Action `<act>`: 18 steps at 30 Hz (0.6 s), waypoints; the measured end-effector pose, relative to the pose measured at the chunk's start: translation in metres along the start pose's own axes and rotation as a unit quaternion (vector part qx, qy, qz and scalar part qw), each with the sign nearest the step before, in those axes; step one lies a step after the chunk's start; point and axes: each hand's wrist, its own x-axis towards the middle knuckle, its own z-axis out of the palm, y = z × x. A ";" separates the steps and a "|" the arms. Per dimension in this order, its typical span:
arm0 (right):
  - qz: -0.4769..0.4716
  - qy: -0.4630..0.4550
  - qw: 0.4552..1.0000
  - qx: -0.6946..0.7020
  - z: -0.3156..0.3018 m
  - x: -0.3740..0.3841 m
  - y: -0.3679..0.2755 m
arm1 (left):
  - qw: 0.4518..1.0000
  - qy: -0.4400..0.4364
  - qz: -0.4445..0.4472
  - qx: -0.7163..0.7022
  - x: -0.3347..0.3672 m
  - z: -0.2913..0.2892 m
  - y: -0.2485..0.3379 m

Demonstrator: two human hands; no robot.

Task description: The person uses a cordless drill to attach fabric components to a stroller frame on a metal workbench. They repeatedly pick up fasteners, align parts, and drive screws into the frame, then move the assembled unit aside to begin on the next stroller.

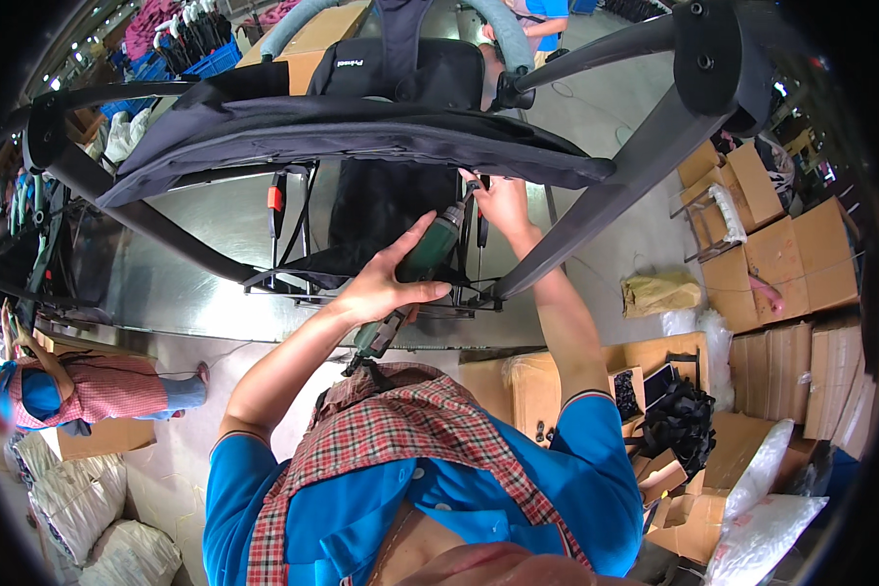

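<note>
A green electric screwdriver (430,246) is gripped in my left hand (389,285), with my thumb and fingers around its body. It tilts up and to the right, its bit end by the fingers of my right hand (506,207). My right hand is closed at the lower edge of the black fabric (361,137), beside a dark rod; what its fingertips pinch is too small to make out. Both hands are within a black stroller frame (610,186), which stands on a shiny metal table (205,234). An orange-red part (275,198) sits on a strut to the left.
Thick frame tubes slant down on both sides of my arms. Open cardboard boxes (781,254) and a box of black parts (679,420) stand to the right. A co-worker in a checked apron (103,386) is at the left; another person (542,24) is beyond the table.
</note>
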 end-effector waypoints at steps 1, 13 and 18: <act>0.041 -0.013 0.999 -0.003 0.001 -0.002 0.001 | 1.000 0.005 -0.004 -0.004 0.002 0.002 -0.001; 0.015 0.011 0.999 -0.031 0.001 0.001 -0.008 | 0.999 0.029 -0.018 -0.017 0.012 0.006 -0.003; 0.006 -0.018 0.999 -0.036 -0.005 0.001 -0.009 | 0.999 0.048 -0.008 -0.015 0.014 0.011 -0.003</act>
